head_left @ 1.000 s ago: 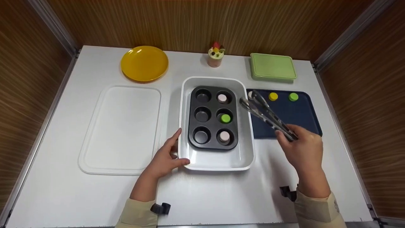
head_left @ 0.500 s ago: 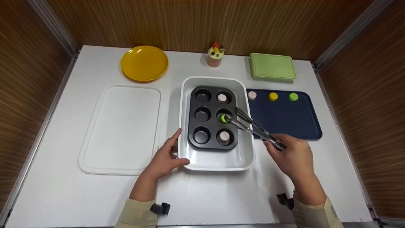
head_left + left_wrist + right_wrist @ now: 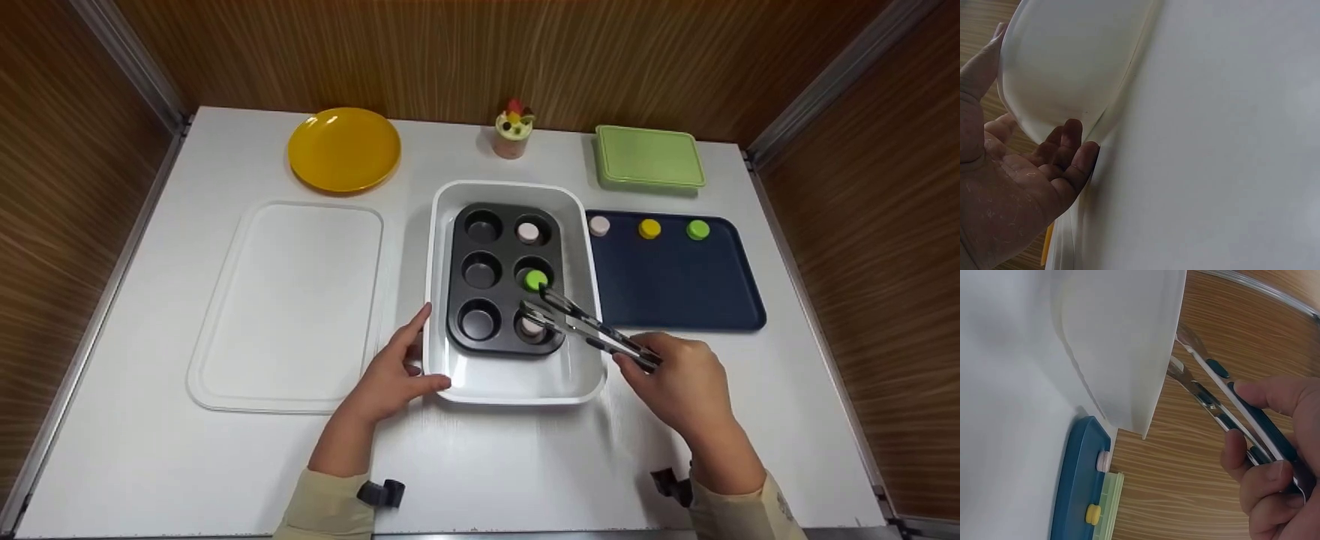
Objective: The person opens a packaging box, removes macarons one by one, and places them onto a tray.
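My right hand [image 3: 679, 382] grips metal tongs [image 3: 585, 316] with dark grips over a dark muffin tin [image 3: 505, 289]. The tongs' jaws stand apart; one tip is over a pale pink macaron-like piece [image 3: 533, 327] in the near right cup, the other beside the green piece [image 3: 535, 280] in the middle right cup. Another pale pink piece [image 3: 528, 232] sits in the far right cup. The tin lies inside a white rectangular container [image 3: 517, 400]. My left hand [image 3: 390, 375] rests at its near left corner, thumb on the near rim, fingers along the left wall.
A navy tray [image 3: 679, 285] to the right bears pink, yellow and green pieces in a row. Left of the container lies a white lid [image 3: 292, 300]. Behind stand a yellow plate [image 3: 345, 150], a dessert cup [image 3: 512, 139] and a green lidded box [image 3: 651, 157].
My right hand has moved left and nearer, taking the tongs from above the tray edge, past the green piece, to the near pink piece. My left hand stays at the container's corner.
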Available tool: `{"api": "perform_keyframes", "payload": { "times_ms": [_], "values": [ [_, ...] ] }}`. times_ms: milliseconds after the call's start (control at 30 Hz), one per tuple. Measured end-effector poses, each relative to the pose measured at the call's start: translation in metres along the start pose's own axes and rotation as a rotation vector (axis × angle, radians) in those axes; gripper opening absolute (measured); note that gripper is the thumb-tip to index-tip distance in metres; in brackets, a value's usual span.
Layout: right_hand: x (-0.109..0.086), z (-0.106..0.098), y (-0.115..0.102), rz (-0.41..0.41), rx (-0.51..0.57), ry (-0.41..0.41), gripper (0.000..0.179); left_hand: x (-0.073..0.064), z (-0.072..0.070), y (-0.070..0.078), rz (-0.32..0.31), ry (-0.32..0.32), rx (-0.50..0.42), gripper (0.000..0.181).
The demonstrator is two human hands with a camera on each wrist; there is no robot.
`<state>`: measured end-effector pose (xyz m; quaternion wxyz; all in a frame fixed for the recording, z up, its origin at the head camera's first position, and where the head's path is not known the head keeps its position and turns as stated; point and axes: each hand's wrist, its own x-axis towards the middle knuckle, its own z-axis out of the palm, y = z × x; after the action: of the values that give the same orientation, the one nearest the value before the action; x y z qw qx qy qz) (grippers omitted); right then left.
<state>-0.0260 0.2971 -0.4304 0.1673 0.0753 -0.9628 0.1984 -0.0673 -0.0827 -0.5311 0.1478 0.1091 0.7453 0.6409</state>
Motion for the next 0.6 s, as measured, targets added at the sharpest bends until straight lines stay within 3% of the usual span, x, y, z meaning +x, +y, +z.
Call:
{"api": "perform_keyframes", "payload": {
  "times_ms": [600],
  "values": [
    [0.0011,0.003,-0.003,0.019,-0.034,-0.135,0.019,-0.0002,-0.0004,0.0,0.002,0.002,0.004,0.108]
  ]
}}
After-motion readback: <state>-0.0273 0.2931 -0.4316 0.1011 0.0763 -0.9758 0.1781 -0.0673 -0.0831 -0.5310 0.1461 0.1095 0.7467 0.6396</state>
